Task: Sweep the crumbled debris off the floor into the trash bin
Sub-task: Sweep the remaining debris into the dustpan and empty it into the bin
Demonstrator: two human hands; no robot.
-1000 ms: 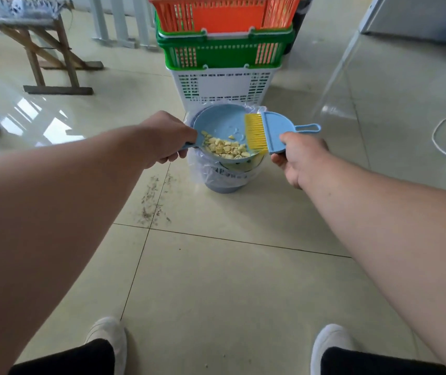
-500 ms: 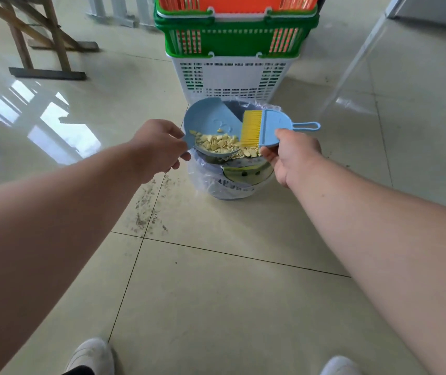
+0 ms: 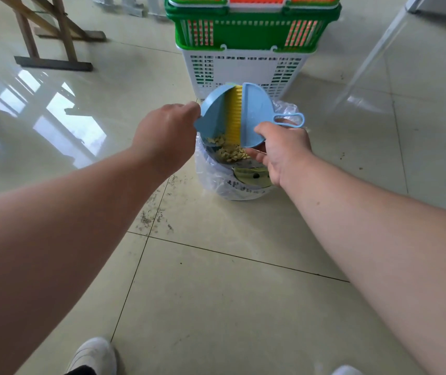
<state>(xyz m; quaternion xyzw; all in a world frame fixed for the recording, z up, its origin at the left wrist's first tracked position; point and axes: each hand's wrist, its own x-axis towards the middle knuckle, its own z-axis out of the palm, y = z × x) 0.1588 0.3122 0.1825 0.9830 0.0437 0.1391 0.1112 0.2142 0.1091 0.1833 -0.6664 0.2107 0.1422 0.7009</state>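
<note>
My left hand grips the handle of a light blue dustpan, tipped steeply over the trash bin, which has a clear plastic liner. My right hand holds a small blue brush with yellow bristles pressed against the pan's inside. Yellowish crumbled debris slides off the pan's lower edge into the bin. Fine dark specks lie on the floor tiles left of the bin.
Stacked white, green and orange baskets stand right behind the bin. A wooden frame stands at the back left. A slanted white leg is at the right. My shoes show at the bottom.
The dustpan has tilted from nearly level to steep, and the debris has slid down towards the bin. The brush has turned upright against the pan.
</note>
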